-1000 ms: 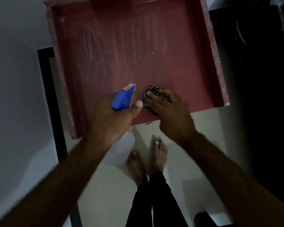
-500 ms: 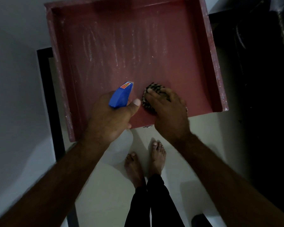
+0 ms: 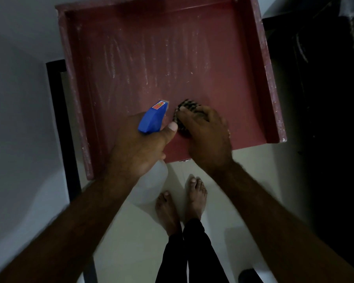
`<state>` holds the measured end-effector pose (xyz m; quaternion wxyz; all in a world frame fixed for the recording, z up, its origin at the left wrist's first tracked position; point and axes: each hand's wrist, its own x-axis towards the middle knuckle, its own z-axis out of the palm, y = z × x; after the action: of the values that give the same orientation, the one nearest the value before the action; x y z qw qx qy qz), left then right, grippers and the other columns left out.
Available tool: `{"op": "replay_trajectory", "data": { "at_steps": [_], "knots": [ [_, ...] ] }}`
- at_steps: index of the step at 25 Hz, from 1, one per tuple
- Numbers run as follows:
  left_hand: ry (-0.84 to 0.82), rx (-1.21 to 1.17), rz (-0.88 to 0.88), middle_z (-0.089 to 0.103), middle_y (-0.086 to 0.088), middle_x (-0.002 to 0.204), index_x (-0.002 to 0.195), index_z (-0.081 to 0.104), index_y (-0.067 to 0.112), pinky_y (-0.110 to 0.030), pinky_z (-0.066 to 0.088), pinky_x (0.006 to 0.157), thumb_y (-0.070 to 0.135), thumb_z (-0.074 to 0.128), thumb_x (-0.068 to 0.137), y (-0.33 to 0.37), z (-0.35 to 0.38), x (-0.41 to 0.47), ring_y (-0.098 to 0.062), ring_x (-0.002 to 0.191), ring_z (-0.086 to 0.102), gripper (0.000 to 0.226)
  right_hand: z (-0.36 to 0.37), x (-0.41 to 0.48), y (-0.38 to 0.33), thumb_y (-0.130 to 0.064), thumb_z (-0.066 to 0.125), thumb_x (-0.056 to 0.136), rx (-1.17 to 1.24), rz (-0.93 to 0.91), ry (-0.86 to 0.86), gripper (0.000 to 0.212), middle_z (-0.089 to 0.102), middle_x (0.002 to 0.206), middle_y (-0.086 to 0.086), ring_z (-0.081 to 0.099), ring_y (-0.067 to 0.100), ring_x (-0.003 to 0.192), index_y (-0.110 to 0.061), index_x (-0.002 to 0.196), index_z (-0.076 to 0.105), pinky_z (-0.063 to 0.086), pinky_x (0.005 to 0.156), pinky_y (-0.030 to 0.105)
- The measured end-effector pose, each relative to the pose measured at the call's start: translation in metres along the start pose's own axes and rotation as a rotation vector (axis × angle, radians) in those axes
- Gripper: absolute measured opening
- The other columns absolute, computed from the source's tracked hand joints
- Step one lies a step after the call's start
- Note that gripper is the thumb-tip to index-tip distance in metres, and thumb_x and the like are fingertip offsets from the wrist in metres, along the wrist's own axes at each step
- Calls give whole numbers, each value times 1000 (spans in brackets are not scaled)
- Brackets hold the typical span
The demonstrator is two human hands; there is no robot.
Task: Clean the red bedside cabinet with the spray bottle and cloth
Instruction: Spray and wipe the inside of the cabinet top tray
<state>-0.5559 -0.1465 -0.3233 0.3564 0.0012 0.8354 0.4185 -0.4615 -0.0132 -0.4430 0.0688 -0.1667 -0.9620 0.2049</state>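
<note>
Two hands on my feed, both occupied. Want the list?

— Go on. Left one first.

— Item one: left hand (image 3: 135, 148), fingers curled round the neck of the spray bottle (image 3: 153, 119), thumb lying along the right side of its blue head. Nozzle points away from the person, over the cabinet. A red label sits on top of the head. The translucent body hangs below the hand, past the cabinet's near edge and over the floor (image 3: 131, 252).

— And the right?

— Item two: right hand (image 3: 206, 135), fingers bent over the cloth (image 3: 187, 106), holding it bunched against the surface. The cloth is dark with a pale pattern; I see only the part past the fingertips. It sits just right of the spray head, close to the near edge.

— Cabinet condition?

— Item three: red bedside cabinet (image 3: 151, 58), seen from above. Raised rim on the left, far and right sides. Pale streaks and specks run across the top, thickest in the far half. Rim edges look chipped and whitish. A small metal fitting (image 3: 184, 160) shows under the near edge; I cannot tell what it is.

— Anything else in frame?

— Bare feet (image 3: 195, 193) on the pale floor, side by side, with black trousers (image 3: 194, 252) above them. A black frame (image 3: 57, 111) stands at the cabinet's left. The right side of the view is too dark to list.
</note>
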Motion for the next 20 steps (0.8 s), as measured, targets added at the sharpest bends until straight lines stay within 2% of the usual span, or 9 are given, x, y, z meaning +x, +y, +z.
{"op": "replay_trajectory", "data": {
  "at_steps": [3,7,8,10,12,14,15,18,20],
  "knots": [
    [-7,23,8,61,-36,88,99,56,-8,-7,40,40,30,73,89,0,0,1,-24,61,61,43,-4,4,19,-6,64,78,-35,-46,-29,66,66,141,1,56,39,127,-19,142,62,49,95,57],
    [0,33,21,63,-34,92,98,58,-8,-7,42,43,31,72,90,0,-4,4,-35,66,67,42,-14,13,36,-2,64,78,-61,251,99,70,67,139,-4,51,34,132,-22,144,60,42,97,51],
    [3,39,27,63,-33,92,99,58,-7,-6,42,43,31,72,90,1,-5,4,-36,69,67,41,-13,14,32,-2,65,78,-69,268,109,70,68,137,-4,50,34,131,-23,144,60,42,96,50],
    [5,27,35,64,-33,91,99,58,-9,-7,43,44,30,72,91,2,-7,6,-35,67,67,42,-9,13,18,-3,67,76,-65,167,71,69,70,135,0,52,38,129,-21,142,61,44,94,52],
    [8,30,36,66,-30,89,99,59,-8,-7,43,44,29,72,91,4,-9,9,-24,61,66,40,-5,9,14,-5,66,76,-39,-10,-12,67,68,138,3,54,40,128,-19,142,61,46,94,56],
    [14,27,34,67,-29,88,99,59,-7,-8,43,44,29,72,91,7,-10,10,-14,56,64,39,-8,12,24,-3,68,78,-45,-92,-49,67,67,140,3,54,38,129,-19,143,60,48,95,58],
    [13,20,37,67,-30,87,100,59,-9,-8,43,44,28,72,91,8,-11,11,-13,54,62,40,-10,15,31,-1,68,78,-41,-57,-40,68,67,140,3,54,37,128,-19,143,60,50,96,58],
    [11,38,62,60,-38,84,100,56,-13,-8,42,42,25,70,93,12,-13,12,-18,54,55,41,-17,25,42,0,63,81,-5,196,53,65,67,137,4,53,36,126,-19,143,58,50,98,58],
    [18,55,62,60,-37,85,100,55,-12,-8,42,41,27,70,93,14,-15,14,-16,53,55,42,-14,29,31,-2,66,81,-21,257,81,66,67,138,3,53,36,127,-18,145,58,48,101,55]
  ]
}}
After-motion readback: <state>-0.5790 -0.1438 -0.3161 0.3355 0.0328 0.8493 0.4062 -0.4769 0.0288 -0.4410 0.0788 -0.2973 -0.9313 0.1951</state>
